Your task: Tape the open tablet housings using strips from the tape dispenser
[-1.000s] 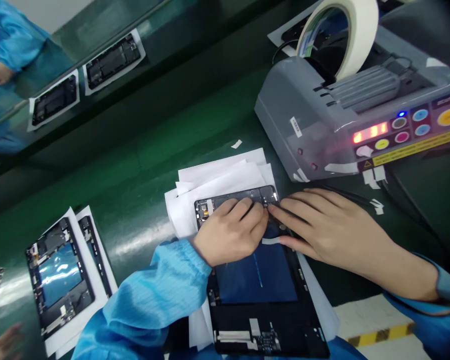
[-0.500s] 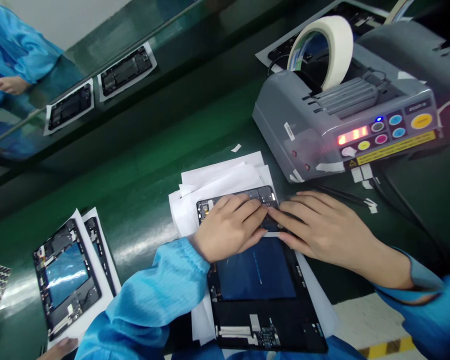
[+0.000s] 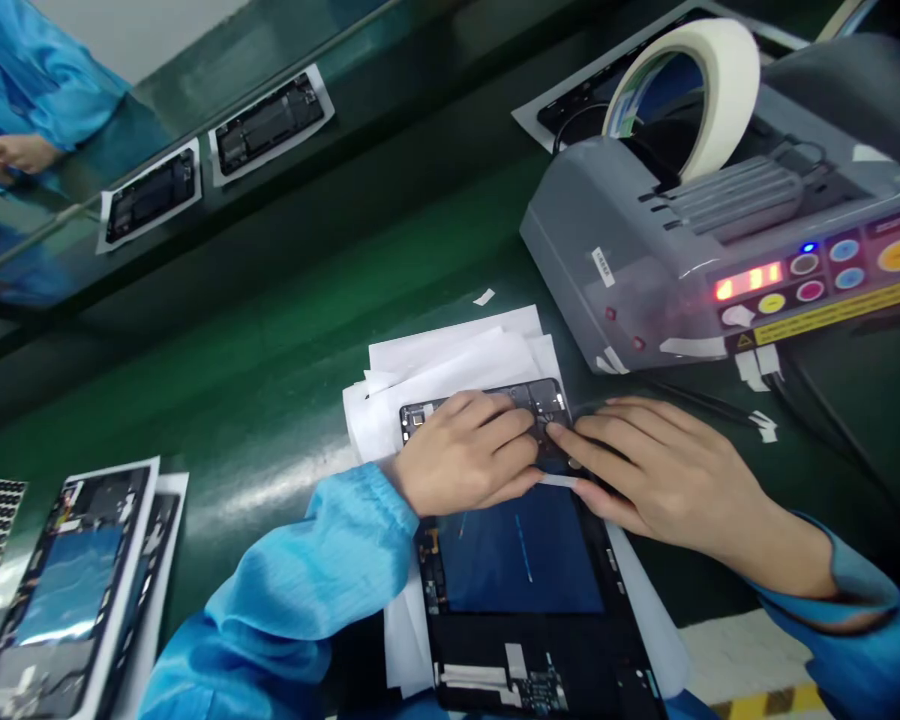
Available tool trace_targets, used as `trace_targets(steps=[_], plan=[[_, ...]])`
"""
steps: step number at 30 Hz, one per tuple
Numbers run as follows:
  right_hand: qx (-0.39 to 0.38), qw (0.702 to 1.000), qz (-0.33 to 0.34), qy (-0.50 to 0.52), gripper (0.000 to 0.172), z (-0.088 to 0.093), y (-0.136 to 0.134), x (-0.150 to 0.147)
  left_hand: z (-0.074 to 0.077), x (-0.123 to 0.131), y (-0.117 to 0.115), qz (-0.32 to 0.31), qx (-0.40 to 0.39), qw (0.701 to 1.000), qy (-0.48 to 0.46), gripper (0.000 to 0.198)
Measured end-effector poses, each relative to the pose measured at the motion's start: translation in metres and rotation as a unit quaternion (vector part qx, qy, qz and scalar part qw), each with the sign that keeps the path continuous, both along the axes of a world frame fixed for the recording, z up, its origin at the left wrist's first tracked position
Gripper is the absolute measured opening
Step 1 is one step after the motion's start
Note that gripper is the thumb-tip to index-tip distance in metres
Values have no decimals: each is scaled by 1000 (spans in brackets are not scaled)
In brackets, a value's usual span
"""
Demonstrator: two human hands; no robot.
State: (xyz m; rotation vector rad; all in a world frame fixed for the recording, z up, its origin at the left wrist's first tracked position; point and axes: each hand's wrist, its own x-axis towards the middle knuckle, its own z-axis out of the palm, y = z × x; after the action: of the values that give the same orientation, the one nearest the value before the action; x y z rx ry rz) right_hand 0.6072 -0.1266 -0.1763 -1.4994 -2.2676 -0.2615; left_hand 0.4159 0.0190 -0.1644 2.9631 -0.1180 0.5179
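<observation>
An opened black tablet chassis [image 3: 540, 640] with a blue battery panel lies on a stack of white sheets [image 3: 450, 355] in front of me. My left hand [image 3: 469, 455] rests on its top end with fingers bent and pressed together, the tips at the upper right corner. My right hand [image 3: 660, 475] lies flat beside it, fingers stretched toward the same corner, meeting the left fingertips. A short white tape strip [image 3: 559, 481] lies on the chassis between my two thumbs. What is under the fingertips is hidden.
A grey tape dispenser [image 3: 630, 270] with lit red display and a white tape roll [image 3: 720, 90] stands at the right. Two more opened tablets on paper [image 3: 67, 590] lie at the lower left. Others [image 3: 270, 120] sit on the far belt. A person's blue sleeve [image 3: 52, 100] is at top left.
My hands have stayed on the tablet's top end. The tape strip shows again between the thumbs. The tablets at the lower left have slid further left and down in view.
</observation>
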Motion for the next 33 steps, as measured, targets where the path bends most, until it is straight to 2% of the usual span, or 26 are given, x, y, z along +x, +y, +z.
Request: trace_targets(steps=[4,12,20,24,29,33], plan=[[2,1000,-6,-4,31,2,1,-2,2,-2,-3,13,-10,999,-45,22],[20,1000,-6,-4,28,7,0,-3,7,-2,-8,1,52,998,-21,22],[-15,1000,-6,-1,26,10,-1,-5,3,-5,-7,12,34,999,-25,25],[28,998,-18,45,18,21,0,-4,1,-5,-5,7,12,1000,-19,25],[33,998,-48,-5,32,26,1,-2,1,-5,-5,4,24,1000,-12,27],[75,993,-84,-19,32,24,-1,-4,-1,-5,-5,1,27,1000,-3,28]])
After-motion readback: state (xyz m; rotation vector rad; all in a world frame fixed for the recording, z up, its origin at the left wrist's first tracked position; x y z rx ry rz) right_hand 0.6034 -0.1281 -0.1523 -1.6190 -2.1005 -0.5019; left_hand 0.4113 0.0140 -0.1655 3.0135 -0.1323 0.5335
